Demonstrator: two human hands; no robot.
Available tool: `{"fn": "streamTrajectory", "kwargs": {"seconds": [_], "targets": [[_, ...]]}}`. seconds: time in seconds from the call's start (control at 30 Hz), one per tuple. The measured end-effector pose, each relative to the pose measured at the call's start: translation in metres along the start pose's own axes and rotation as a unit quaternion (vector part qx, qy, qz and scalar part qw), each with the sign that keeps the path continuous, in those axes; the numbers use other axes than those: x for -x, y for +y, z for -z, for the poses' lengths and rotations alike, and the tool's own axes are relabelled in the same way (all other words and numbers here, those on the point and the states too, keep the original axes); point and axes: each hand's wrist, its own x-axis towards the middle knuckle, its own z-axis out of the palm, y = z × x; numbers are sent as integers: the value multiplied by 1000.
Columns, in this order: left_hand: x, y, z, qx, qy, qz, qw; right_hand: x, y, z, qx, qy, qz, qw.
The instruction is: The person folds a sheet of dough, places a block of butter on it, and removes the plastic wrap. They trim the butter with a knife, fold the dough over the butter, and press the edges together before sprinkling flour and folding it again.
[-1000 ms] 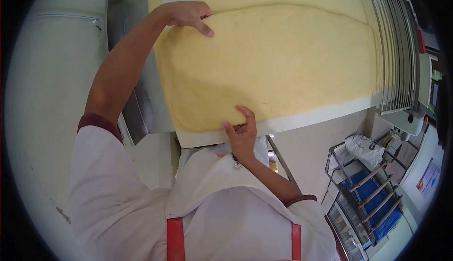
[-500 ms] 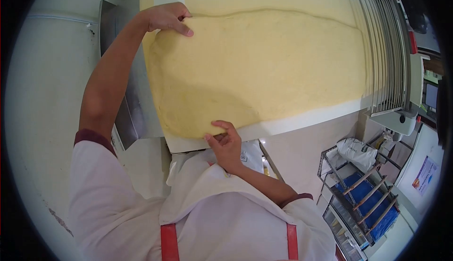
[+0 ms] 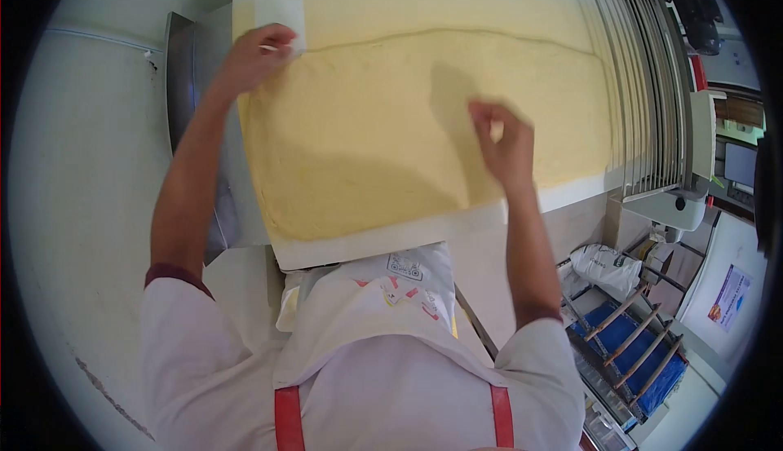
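A wide, flat sheet of pale yellow dough (image 3: pixel 367 141) lies across the white work surface (image 3: pixel 359 247). At its far left corner is my left hand (image 3: pixel 259 58), fingers curled in and thumb close to them; whether dough is between them is hidden. My right hand (image 3: pixel 507 143) hovers over the right part of the sheet, thumb and forefinger meeting in a ring. That hand is slightly blurred, and anything in its pinch is too small to see. Its shadow falls on the dough.
A metal rod guard (image 3: pixel 652 84) stands across the right end of the surface. A metal panel (image 3: pixel 181 84) rises at the left. Below, a printed white bag (image 3: pixel 408 280) sits near my apron, and a rack with a blue sheet (image 3: pixel 632 345) stands lower right.
My right hand has left the dough's near edge and moved up and right over the sheet. My left hand has shifted slightly left and down, its fingers now more curled.
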Motion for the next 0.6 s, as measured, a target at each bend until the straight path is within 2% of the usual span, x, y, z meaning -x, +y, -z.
{"fn": "streamTrajectory", "kwargs": {"seconds": [0.03,0.1,0.17,0.2,0.3,0.4,0.5,0.53,0.6], "targets": [[1,16,-22,-11,6,-16,1000,-37,8,3,55,18,106,993],[-2,33,-49,-30,10,-27,999,-97,26,-9,86,-6,178,980],[-5,40,-65,-45,2,-8,999,-135,39,-22,65,-133,145,978],[-3,48,-65,-18,0,36,999,-144,42,-26,52,-198,125,971],[3,68,-65,-38,23,81,996,-157,60,-20,32,-274,121,953],[6,60,-80,-74,119,6,990,-170,81,-5,49,-227,192,953],[-4,72,-103,-158,186,-45,969,-177,120,22,64,-272,186,942],[-11,82,-113,-160,193,-40,967,-177,130,28,33,-257,217,941],[-28,105,-134,-161,202,-37,965,-174,144,46,89,-185,225,953]]}}
